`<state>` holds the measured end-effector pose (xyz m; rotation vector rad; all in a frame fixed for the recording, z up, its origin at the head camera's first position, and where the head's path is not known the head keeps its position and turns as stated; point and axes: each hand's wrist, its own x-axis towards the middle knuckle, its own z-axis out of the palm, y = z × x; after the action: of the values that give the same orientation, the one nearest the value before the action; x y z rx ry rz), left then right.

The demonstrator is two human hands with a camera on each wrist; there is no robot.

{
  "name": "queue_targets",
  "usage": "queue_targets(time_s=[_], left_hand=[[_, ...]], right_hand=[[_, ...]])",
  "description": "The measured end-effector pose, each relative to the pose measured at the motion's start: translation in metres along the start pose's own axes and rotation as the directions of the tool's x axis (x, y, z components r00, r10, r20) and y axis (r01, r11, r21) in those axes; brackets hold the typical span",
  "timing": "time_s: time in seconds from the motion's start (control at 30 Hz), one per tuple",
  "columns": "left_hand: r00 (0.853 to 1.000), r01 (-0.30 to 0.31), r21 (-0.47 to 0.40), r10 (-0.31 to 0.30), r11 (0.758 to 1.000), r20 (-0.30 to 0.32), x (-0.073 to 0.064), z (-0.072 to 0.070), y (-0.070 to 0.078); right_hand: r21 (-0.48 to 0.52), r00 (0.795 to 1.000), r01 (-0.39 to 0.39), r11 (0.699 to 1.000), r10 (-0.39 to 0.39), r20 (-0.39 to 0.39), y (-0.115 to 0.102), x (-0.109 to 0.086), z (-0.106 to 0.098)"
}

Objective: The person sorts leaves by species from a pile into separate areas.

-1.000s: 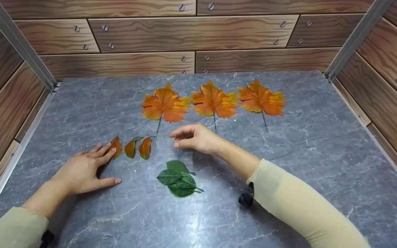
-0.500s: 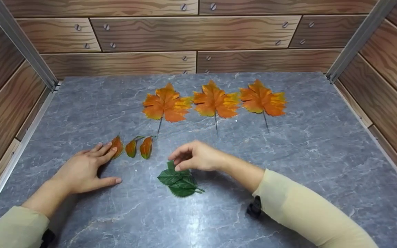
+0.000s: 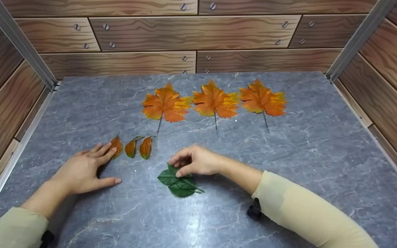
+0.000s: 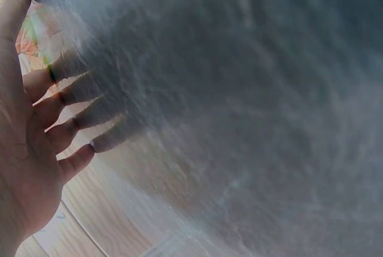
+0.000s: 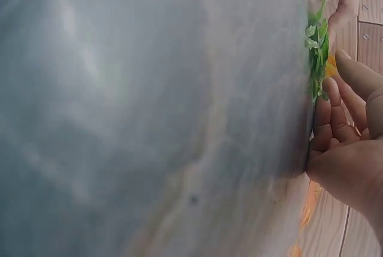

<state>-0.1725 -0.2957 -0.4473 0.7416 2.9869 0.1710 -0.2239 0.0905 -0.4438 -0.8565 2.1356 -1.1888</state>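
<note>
In the head view my left hand [image 3: 81, 172] lies with its fingers straight and the thumb spread. Its fingertips rest on the leftmost of the small orange-green leaves [image 3: 117, 147], which hang on a thin sprig. My right hand [image 3: 200, 160] is over the top edge of a pile of green leaves [image 3: 176, 182], its fingers loosely bent and partly covering the upper leaf. From the right wrist view, the thumb stands apart from the fingers beside the green leaves [image 5: 318, 47]. In the left wrist view the left hand's fingers [image 4: 45, 107] touch the tabletop.
Behind the hands, three orange maple leaves with stems lie in a row: left [image 3: 165, 103], middle [image 3: 215, 100] and right [image 3: 263, 98]. The grey marbled table [image 3: 322, 155] is bounded by wood-patterned walls [image 3: 198, 32] at the back and sides.
My right hand has come down from near the maple leaf stems to the green leaves, where its fingers now touch or hover over the upper leaf. The left hand has stayed put.
</note>
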Motion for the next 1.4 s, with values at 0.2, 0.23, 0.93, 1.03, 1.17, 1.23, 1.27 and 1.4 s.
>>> queue_targets(time_s=[0.2,0.23,0.93,1.03,1.17,1.23,1.27,1.4], left_hand=[[1.0,0.0,0.003,0.0,1.0,0.002,0.0,0.0,0.0],[1.0,-0.001,0.003,0.001,1.0,0.002,0.0,0.0,0.0],[1.0,0.004,-0.004,-0.004,1.0,0.002,-0.001,0.0,0.0],[1.0,0.003,-0.005,-0.003,1.0,0.001,0.0,0.0,0.0],[1.0,0.002,-0.004,-0.002,1.0,-0.001,0.0,0.0,0.0],[1.0,0.004,-0.002,-0.004,1.0,0.001,0.0,0.0,0.0],[1.0,0.004,-0.002,-0.004,1.0,0.001,0.0,0.0,0.0],[1.0,0.007,-0.001,-0.007,1.0,0.004,-0.001,-0.001,0.0]], right_hand=[[-0.107,0.999,0.046,0.993,-0.045,0.011,-0.002,0.0,0.003],[-0.135,0.998,0.059,0.989,-0.058,0.012,-0.002,0.0,0.004],[0.043,0.996,0.016,0.999,-0.012,-0.083,0.001,-0.003,0.0],[0.097,0.992,0.019,0.995,-0.007,-0.123,0.001,-0.005,-0.003],[0.172,0.984,0.014,0.985,0.017,-0.178,0.001,-0.01,-0.01],[0.199,0.979,0.015,0.98,0.026,-0.203,0.0,-0.013,-0.014],[0.21,0.976,0.016,0.978,0.03,-0.215,0.0,-0.016,-0.016],[0.241,0.961,0.018,0.97,0.049,-0.272,-0.001,-0.026,-0.028]])
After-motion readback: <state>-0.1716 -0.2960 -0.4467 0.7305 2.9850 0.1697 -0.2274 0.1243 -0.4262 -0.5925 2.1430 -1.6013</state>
